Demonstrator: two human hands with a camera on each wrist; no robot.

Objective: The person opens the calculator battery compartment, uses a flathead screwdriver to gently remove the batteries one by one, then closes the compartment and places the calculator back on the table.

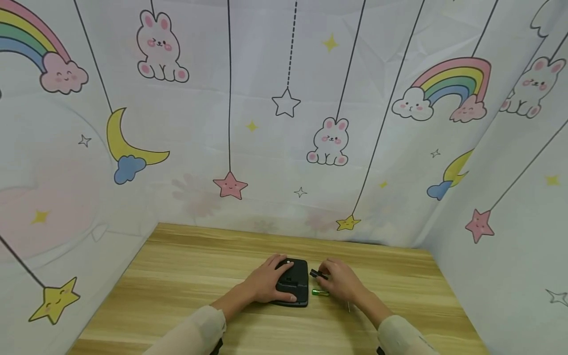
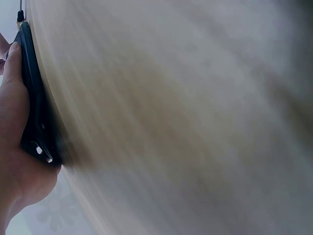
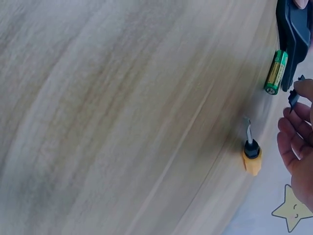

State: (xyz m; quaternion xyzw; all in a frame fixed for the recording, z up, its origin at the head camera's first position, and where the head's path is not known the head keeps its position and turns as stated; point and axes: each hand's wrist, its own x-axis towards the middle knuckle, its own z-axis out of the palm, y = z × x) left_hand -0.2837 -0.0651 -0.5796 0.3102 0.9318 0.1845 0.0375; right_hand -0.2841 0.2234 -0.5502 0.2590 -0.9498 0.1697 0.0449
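A black device [image 1: 299, 272] lies on the wooden table with a recessed, stepped face upward; its exact kind is unclear. My left hand [image 1: 265, 282] rests across its left part, with fingers and thumb stretched over the surface. To the right, my right hand [image 1: 342, 281] pinches a small black plastic piece [image 1: 314, 273], shaped like a little cover, just off the device's right edge. Below that piece lies a green battery [image 1: 320, 292], seen also in the right wrist view. The left wrist view shows only the device's side edge [image 2: 33, 83].
A screwdriver with a yellow and black handle [image 3: 252, 151] lies near my right hand, mostly hidden by it in the head view. The wooden table [image 1: 186, 266] meets a patterned white cloth [image 1: 195, 138] at its back and sides.
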